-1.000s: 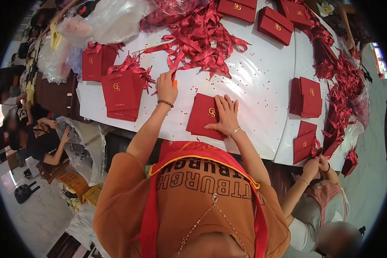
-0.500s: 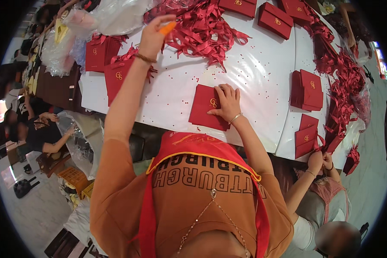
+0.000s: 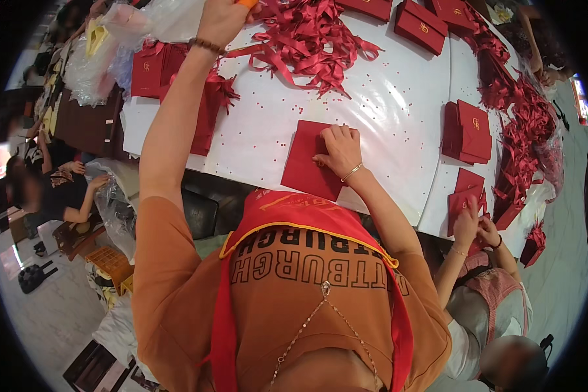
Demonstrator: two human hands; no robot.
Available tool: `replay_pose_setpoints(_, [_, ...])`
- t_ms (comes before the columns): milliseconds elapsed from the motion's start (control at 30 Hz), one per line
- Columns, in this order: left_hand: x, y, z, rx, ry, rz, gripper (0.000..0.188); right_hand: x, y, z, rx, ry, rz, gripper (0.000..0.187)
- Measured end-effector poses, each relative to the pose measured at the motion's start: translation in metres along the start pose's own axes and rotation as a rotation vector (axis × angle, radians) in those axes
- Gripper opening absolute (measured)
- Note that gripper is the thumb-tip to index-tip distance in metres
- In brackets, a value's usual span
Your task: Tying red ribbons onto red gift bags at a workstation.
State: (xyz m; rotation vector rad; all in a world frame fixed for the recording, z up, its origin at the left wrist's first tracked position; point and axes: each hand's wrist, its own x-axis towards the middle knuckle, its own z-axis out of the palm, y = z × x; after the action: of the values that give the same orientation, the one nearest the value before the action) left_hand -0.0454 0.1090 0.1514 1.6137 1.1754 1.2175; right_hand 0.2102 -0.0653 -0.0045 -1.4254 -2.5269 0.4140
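A flat red paper bag (image 3: 309, 159) with a gold emblem lies before me on the white-covered table (image 3: 255, 147). My right hand (image 3: 340, 147) is on its right part, fingers curled at the top edge and thumb across the front, partly covering the emblem. At the top rim of the view, my left hand (image 3: 222, 25) is closed on a small orange object (image 3: 247, 2), cut off by the picture's edge; its kind is unclear. Beside that hand spreads a tangled heap of red ribbons (image 3: 310, 46).
More red bags stand at left (image 3: 150, 73) and right (image 3: 470, 132). Clear plastic wrapping (image 3: 88, 72) lies at far left, ribbon bundles (image 3: 526, 124) at far right. Tiny red dots speckle the table. A co-worker's hands (image 3: 469, 225) work on a bag at the right corner.
My left hand has reached farther away, carrying the orange object toward the view's top. My right hand's fingers have curled more and now hide most of the bag's emblem.
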Motion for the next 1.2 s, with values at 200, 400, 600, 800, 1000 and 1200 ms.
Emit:
replay_pose_setpoints(200, [-0.053,-0.052,-0.009,-1.197,-0.488,-0.373,0.031,0.003,0.01,0.013,0.185,-0.164,0.071,0.041])
replay_pose_setpoints(400, [-0.121,-0.035,0.035,-1.127,-0.234,-0.458,0.038,0.025,-0.016,0.009,0.693,0.097,0.118,0.044])
replay_pose_setpoints(600, [-0.182,-0.029,0.051,-0.839,-0.557,-0.703,0.023,0.07,-0.039,-0.012,2.206,-0.181,0.524,0.035])
replay_pose_setpoints(800, [-0.199,-0.031,0.027,-0.678,-0.403,-0.798,0.015,0.06,-0.027,-0.022,2.391,0.188,0.792,0.033])
replay_pose_setpoints(1000, [-0.191,-0.048,0.038,0.305,-0.303,-0.253,0.017,0.05,-0.024,0.0,2.555,0.267,0.704,0.036])
replay_pose_setpoints(1200, [-0.152,-0.018,0.094,0.535,-0.369,-0.263,0.022,0.039,-0.071,0.005,2.036,0.134,0.755,0.026])
